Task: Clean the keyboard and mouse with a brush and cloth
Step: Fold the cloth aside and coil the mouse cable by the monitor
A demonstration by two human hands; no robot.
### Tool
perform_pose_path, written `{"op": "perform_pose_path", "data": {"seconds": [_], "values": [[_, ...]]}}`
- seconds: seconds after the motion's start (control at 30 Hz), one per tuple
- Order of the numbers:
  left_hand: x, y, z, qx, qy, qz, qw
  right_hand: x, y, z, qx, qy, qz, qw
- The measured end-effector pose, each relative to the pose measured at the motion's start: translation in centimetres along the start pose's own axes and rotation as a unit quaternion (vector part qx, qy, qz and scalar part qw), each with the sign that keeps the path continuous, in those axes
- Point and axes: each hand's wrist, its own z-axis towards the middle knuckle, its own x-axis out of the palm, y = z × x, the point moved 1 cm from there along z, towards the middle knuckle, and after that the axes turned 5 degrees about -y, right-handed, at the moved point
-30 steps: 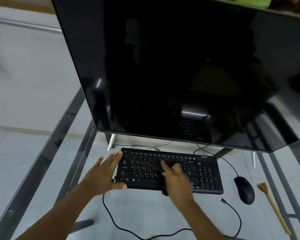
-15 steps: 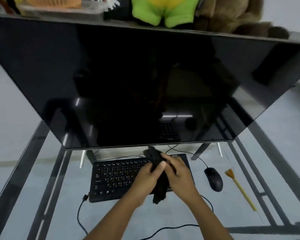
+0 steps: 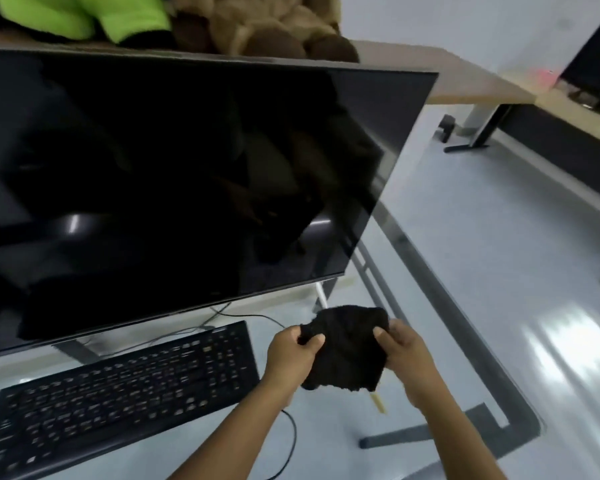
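— where have they got to with the cleaning, would you say?

— hard to be sure. both hands are up off the desk with the cloth [image 3: 347,351] stretched between them. the left hand [image 3: 293,355] has one upper corner pinched between thumb and fingers, the right hand [image 3: 400,348] is closed on the other side, and the dark cloth hangs open in the air, just to the right of the keyboard [image 3: 125,393].

— so the keyboard's finished?

— i can't tell that from looking; it's black and a bit blurred, no dust or shine to judge by. it lies flat on the glass desk [image 3: 465,289] under the monitor [image 3: 174,188], with nobody touching it. my guess is they're opening the cloth out or turning it to a fresh face before more wiping.

— and the mouse, the brush?

— the mouse i can't see at all; if it's there, it's behind the cloth and hands. of the brush only a pale stick end [image 3: 378,403] pokes out below the cloth, resting on the desk, in nobody's hand. so i'd say the mouse may be yet to come, but that's a guess.

— any brand on anything?

— there's a small pale mark at the keyboard's top right corner, too smeared to read. the key legends are just flecks. nothing legible on the monitor either.
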Motion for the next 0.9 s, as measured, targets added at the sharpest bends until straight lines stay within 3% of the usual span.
{"op": "perform_pose_path", "data": {"seconds": [0.27,0.4,0.5,0.57,0.67,0.77,0.9], "values": [[11.0,0.0,2.9,0.034,0.056,0.215,0.974,-7.5,-4.2,6.8,-0.005,-0.046,-0.19,0.981],[14.4,0.3,4.4,0.129,0.004,0.44,0.889,-8.2,-7.1,9.3,0.0,-0.045,-0.269,0.962],[15.3,1.0,4.6,0.23,-0.065,0.52,0.82,-7.8,-8.7,9.3,-0.048,-0.089,-0.304,0.947],[15.6,2.1,4.9,0.299,-0.04,0.527,0.794,-7.4,-9.7,8.8,-0.097,-0.107,-0.337,0.93],[15.6,3.5,5.2,0.32,0.035,0.578,0.75,-6.5,-11.5,8.3,-0.138,-0.1,-0.371,0.913],[15.3,3.7,5.2,0.31,0.045,0.586,0.747,-6.1,-11.9,8.2,-0.153,-0.121,-0.379,0.905],[13.4,3.4,4.9,0.302,0.036,0.556,0.774,-4.6,-10.1,7.8,-0.18,-0.13,-0.379,0.898]]}}
